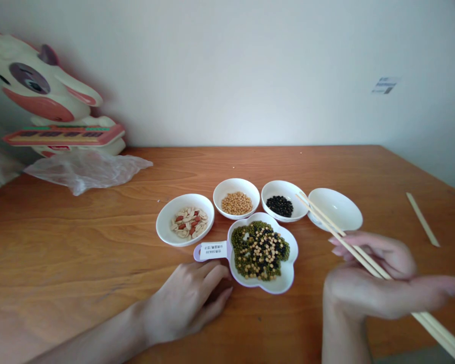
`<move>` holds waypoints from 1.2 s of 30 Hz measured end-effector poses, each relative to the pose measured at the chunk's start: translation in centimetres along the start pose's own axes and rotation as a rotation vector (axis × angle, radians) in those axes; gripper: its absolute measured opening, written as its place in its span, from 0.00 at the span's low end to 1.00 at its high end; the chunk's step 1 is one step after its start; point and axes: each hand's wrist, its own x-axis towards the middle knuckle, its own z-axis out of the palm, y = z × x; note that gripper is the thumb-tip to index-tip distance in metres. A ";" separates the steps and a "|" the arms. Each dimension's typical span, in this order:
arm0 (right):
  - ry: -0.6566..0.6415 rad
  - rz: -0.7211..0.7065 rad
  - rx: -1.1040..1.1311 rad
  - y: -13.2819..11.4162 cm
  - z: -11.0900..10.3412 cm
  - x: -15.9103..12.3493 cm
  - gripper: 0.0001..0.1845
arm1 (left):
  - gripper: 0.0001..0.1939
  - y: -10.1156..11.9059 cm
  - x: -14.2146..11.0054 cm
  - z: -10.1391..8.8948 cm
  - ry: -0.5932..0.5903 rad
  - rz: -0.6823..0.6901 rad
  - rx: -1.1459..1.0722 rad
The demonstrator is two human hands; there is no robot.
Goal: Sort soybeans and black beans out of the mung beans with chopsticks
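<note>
My right hand [379, 283] is closed around a pair of wooden chopsticks [337, 232], whose tips hover over the rim of an empty white bowl [339, 208]. My left hand [189, 298] rests on the table with loosely curled fingers, holding nothing, beside the flower-shaped white dish [284, 280] of mixed green, black and yellow beans. Behind it stand three small white bowls: peanuts [185, 221], yellow soybeans [236, 202] and black beans [279, 205].
A labelled white tag [211, 250] lies by the flower dish. A crumpled clear plastic bag [87, 169] and a cow-shaped toy keyboard [53, 111] sit at the far left. A paper chopstick sleeve [422, 220] lies at right on the wooden table [79, 253].
</note>
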 end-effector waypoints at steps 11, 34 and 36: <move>-0.494 0.149 -0.011 -1.1 0.2 -0.5 0.52 | 0.05 -0.1 0.0 0.2 -0.003 0.003 -0.003; -0.865 0.179 -0.110 1.0 -0.5 -0.6 0.52 | 0.06 -0.1 -0.1 0.0 -0.001 0.015 -0.006; -0.865 0.181 -0.103 1.0 -0.4 -0.5 0.53 | 0.06 -0.1 -0.1 0.1 0.002 0.019 -0.004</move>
